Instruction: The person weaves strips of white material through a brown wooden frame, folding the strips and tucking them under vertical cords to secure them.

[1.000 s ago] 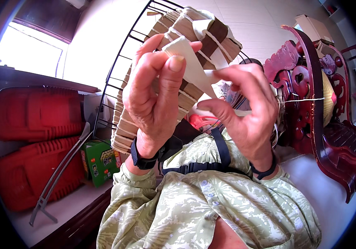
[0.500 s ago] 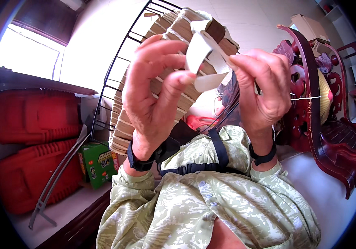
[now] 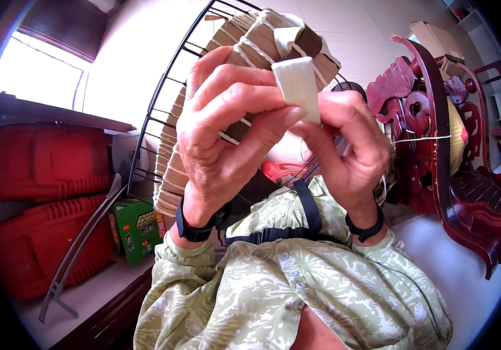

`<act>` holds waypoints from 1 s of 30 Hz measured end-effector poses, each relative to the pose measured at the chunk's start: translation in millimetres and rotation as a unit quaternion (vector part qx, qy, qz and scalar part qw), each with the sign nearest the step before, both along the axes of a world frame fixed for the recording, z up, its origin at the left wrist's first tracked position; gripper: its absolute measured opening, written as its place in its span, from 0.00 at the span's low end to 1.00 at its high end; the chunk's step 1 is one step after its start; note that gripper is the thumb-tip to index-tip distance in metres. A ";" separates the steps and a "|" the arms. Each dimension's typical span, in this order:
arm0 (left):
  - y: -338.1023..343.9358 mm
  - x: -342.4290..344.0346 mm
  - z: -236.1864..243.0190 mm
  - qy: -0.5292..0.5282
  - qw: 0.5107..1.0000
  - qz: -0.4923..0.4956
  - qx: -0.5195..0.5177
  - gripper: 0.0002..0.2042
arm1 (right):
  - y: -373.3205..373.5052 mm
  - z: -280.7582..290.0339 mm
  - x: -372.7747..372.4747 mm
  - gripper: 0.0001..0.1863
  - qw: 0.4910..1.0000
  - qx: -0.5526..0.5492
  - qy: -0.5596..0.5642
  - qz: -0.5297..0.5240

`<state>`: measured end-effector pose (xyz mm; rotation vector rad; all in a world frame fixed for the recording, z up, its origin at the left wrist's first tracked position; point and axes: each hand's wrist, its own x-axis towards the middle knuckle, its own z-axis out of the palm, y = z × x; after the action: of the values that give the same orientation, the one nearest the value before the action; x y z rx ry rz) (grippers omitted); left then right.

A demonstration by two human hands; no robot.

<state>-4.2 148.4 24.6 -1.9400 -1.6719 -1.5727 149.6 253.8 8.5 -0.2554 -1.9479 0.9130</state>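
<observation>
One pale strip (image 3: 297,87) stands in the air between the hands, in front of the right edge of a tan weave (image 3: 171,186). Watching remotely, I see the left hand (image 3: 218,125) pinching it low on its left side, thumb against forefinger, and the right hand (image 3: 352,143) nipping its lower end likewise; neither is clenched. I judge that hold to be the weak point: so little is gripped that a slack thumb could let the strip spring or twist free. Too hard a pull apart might crease or split it, and fingers block my view of the lower end, so a skewed hold could go unnoticed. Beyond, the pale loop (image 3: 285,38) near the weave's top right corner could snag a knuckle. Farther out, bare wires along the rack's (image 3: 162,87) left edge might catch the left wristband (image 3: 195,224) if I let that arm swing wide.
</observation>
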 end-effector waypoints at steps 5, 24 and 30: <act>0.2 16.1 0.3 -0.139 0.989 0.044 0.012 0.22 | 16.3 6.5 5.5 0.10 0.996 0.086 -0.010 -0.004; -6.5 8.5 1.3 -0.073 0.996 0.034 -0.045 0.09 | 3.2 -0.9 2.4 0.13 0.992 0.114 0.003 -0.047; -5.5 4.1 2.4 -0.025 0.998 0.028 -0.058 0.09 | 3.5 -4.8 -2.0 0.08 0.997 0.070 -0.037 -0.006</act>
<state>-0.1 142.9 27.0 -1.9028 -1.8590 -1.5496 147.6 257.3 3.7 -0.2209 -2.0663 0.7645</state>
